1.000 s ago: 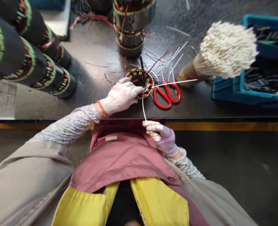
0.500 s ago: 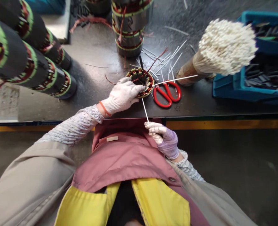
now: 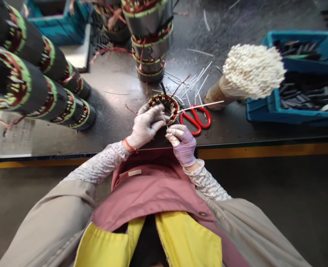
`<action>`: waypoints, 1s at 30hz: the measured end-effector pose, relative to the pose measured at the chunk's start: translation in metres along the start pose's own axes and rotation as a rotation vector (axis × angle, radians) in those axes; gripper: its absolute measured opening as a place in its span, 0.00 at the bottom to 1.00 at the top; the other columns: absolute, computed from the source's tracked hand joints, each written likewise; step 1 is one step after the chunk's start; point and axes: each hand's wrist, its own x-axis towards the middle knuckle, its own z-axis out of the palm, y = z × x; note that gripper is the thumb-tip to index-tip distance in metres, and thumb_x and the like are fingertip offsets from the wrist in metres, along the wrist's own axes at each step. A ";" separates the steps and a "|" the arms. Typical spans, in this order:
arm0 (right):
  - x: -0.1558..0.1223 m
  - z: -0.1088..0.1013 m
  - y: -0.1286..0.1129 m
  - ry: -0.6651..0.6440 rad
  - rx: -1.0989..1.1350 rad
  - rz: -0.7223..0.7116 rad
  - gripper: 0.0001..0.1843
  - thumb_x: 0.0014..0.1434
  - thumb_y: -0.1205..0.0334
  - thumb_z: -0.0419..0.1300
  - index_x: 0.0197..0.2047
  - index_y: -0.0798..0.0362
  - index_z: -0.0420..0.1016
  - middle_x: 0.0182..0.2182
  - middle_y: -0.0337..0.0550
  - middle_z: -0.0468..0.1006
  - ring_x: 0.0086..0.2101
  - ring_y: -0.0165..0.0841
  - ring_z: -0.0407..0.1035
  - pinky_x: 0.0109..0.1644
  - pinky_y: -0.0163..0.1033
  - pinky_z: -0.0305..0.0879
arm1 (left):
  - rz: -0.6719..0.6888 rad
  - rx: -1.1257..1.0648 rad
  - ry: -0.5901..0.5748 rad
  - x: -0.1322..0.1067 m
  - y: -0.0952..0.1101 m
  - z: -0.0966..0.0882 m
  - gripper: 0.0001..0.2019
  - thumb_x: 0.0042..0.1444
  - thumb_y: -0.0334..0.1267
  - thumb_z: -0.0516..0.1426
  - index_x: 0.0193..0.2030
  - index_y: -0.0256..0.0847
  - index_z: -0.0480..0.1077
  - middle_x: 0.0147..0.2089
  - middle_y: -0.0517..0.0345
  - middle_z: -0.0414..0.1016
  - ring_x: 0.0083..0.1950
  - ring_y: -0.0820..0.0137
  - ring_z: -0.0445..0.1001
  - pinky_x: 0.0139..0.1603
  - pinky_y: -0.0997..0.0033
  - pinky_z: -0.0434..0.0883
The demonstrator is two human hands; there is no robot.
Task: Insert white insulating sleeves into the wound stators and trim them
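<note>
Head view: a small wound stator (image 3: 165, 98) lies on the dark surface (image 3: 111, 111), just ahead of the person. The gloved left hand (image 3: 145, 126) curls closed over its 8 o'clock rim. The gloved right hand (image 3: 182, 142), at its 6 o'clock, pinches a thin white tube (image 3: 168, 126). Red scissors (image 3: 195, 118) lie just beside the stator at its 3 o'clock.

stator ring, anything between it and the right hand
Nothing visible. The right hand, pinching a white strip, is at the near rim of the stator ring, beside the left hand holding it. The red scissors lie off to its right.
</note>
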 end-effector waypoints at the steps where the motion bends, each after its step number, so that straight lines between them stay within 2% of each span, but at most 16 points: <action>1: 0.000 -0.003 -0.005 -0.026 -0.024 0.027 0.03 0.61 0.60 0.66 0.37 0.48 0.82 0.36 0.42 0.82 0.37 0.33 0.78 0.45 0.41 0.78 | 0.030 0.002 -0.003 0.000 0.000 0.001 0.15 0.68 0.42 0.54 0.57 0.41 0.73 0.49 0.53 0.84 0.56 0.67 0.80 0.72 0.52 0.62; 4: 0.001 -0.014 -0.022 -0.138 -0.065 0.094 0.03 0.60 0.61 0.66 0.35 0.48 0.82 0.32 0.40 0.81 0.33 0.32 0.76 0.41 0.39 0.77 | 0.151 0.035 -0.053 0.003 -0.002 0.001 0.12 0.69 0.42 0.53 0.47 0.46 0.79 0.47 0.57 0.85 0.50 0.70 0.82 0.71 0.52 0.62; 7: 0.009 -0.016 -0.031 -0.190 -0.090 0.138 0.04 0.59 0.60 0.67 0.32 0.49 0.82 0.31 0.40 0.82 0.33 0.32 0.76 0.41 0.39 0.76 | 0.217 0.055 -0.078 0.005 -0.007 0.001 0.13 0.70 0.42 0.52 0.46 0.49 0.79 0.47 0.60 0.85 0.52 0.71 0.81 0.70 0.53 0.63; 9: 0.017 -0.011 -0.027 -0.211 -0.099 0.206 0.07 0.58 0.58 0.67 0.31 0.50 0.80 0.29 0.40 0.82 0.31 0.32 0.75 0.39 0.38 0.74 | 0.250 0.056 -0.072 0.004 -0.010 0.002 0.14 0.70 0.42 0.51 0.46 0.50 0.79 0.48 0.59 0.85 0.53 0.71 0.81 0.69 0.53 0.64; 12: 0.024 -0.002 -0.012 -0.237 -0.100 0.349 0.16 0.58 0.49 0.67 0.28 0.52 0.77 0.22 0.38 0.77 0.24 0.30 0.71 0.31 0.37 0.70 | 0.283 0.060 -0.062 0.003 -0.013 0.004 0.15 0.70 0.42 0.50 0.47 0.50 0.79 0.49 0.59 0.84 0.53 0.71 0.81 0.68 0.54 0.64; 14: 0.025 0.001 -0.003 -0.259 -0.134 0.342 0.20 0.60 0.44 0.64 0.27 0.52 0.76 0.21 0.39 0.76 0.22 0.30 0.69 0.29 0.37 0.68 | 0.299 0.055 -0.057 0.003 -0.015 0.006 0.16 0.71 0.42 0.49 0.47 0.50 0.79 0.49 0.60 0.84 0.54 0.71 0.81 0.68 0.55 0.64; 16: 0.026 0.001 0.001 -0.241 -0.275 0.183 0.21 0.62 0.43 0.62 0.31 0.52 0.78 0.26 0.43 0.79 0.27 0.33 0.72 0.33 0.38 0.69 | 0.313 0.043 -0.055 0.004 -0.016 0.007 0.16 0.71 0.42 0.49 0.47 0.50 0.79 0.49 0.59 0.84 0.53 0.71 0.81 0.67 0.57 0.65; 19: 0.030 -0.004 -0.007 -0.215 -0.609 -0.127 0.17 0.66 0.48 0.59 0.36 0.53 0.79 0.33 0.49 0.81 0.32 0.35 0.73 0.36 0.39 0.66 | 0.318 0.028 -0.057 0.005 -0.017 0.007 0.16 0.71 0.43 0.49 0.46 0.49 0.79 0.48 0.59 0.85 0.52 0.71 0.82 0.66 0.58 0.65; 21: 0.032 -0.013 -0.020 -0.287 -0.736 -0.319 0.16 0.68 0.54 0.57 0.33 0.53 0.77 0.29 0.48 0.79 0.28 0.33 0.70 0.31 0.38 0.61 | 0.301 0.019 -0.062 0.005 -0.015 0.005 0.16 0.71 0.43 0.49 0.45 0.49 0.79 0.48 0.60 0.85 0.51 0.72 0.82 0.67 0.58 0.65; 23: 0.030 -0.026 -0.038 -0.404 -0.711 -0.503 0.17 0.67 0.59 0.56 0.27 0.52 0.74 0.22 0.43 0.74 0.22 0.31 0.66 0.26 0.37 0.57 | 0.270 0.020 -0.056 0.006 -0.014 0.000 0.15 0.71 0.43 0.50 0.46 0.49 0.79 0.47 0.60 0.85 0.50 0.72 0.83 0.67 0.59 0.66; 24: 0.028 -0.033 -0.047 -0.441 -0.655 -0.542 0.17 0.66 0.60 0.56 0.25 0.51 0.73 0.19 0.41 0.73 0.20 0.30 0.65 0.24 0.36 0.57 | 0.258 0.031 -0.056 0.007 -0.015 -0.003 0.14 0.71 0.43 0.51 0.47 0.49 0.79 0.48 0.59 0.85 0.50 0.72 0.82 0.66 0.60 0.67; 25: 0.027 -0.037 -0.055 -0.448 -0.569 -0.497 0.18 0.65 0.60 0.57 0.23 0.51 0.72 0.19 0.40 0.74 0.20 0.29 0.65 0.22 0.34 0.59 | 0.262 0.049 -0.059 0.009 -0.016 -0.005 0.14 0.71 0.42 0.51 0.48 0.49 0.79 0.50 0.58 0.84 0.51 0.72 0.82 0.63 0.62 0.69; 27: 0.029 -0.037 -0.064 -0.364 -0.363 -0.240 0.19 0.65 0.57 0.59 0.22 0.51 0.74 0.20 0.39 0.77 0.20 0.26 0.68 0.21 0.30 0.65 | 0.350 0.109 -0.093 0.013 -0.020 -0.008 0.12 0.69 0.43 0.53 0.51 0.52 0.78 0.56 0.56 0.81 0.53 0.69 0.81 0.58 0.62 0.72; 29: 0.044 -0.022 -0.066 -0.240 -0.198 0.010 0.22 0.68 0.56 0.55 0.22 0.53 0.73 0.20 0.37 0.76 0.17 0.23 0.67 0.19 0.27 0.66 | 0.476 0.183 -0.145 0.016 -0.023 -0.009 0.12 0.68 0.42 0.55 0.51 0.54 0.79 0.58 0.57 0.80 0.53 0.67 0.81 0.55 0.61 0.74; 30: 0.056 -0.011 -0.066 -0.210 -0.102 0.127 0.24 0.69 0.57 0.52 0.22 0.52 0.70 0.18 0.35 0.73 0.14 0.22 0.62 0.16 0.26 0.63 | 0.515 0.218 -0.164 0.017 -0.023 -0.009 0.11 0.68 0.42 0.55 0.49 0.54 0.80 0.56 0.57 0.81 0.51 0.66 0.82 0.54 0.60 0.74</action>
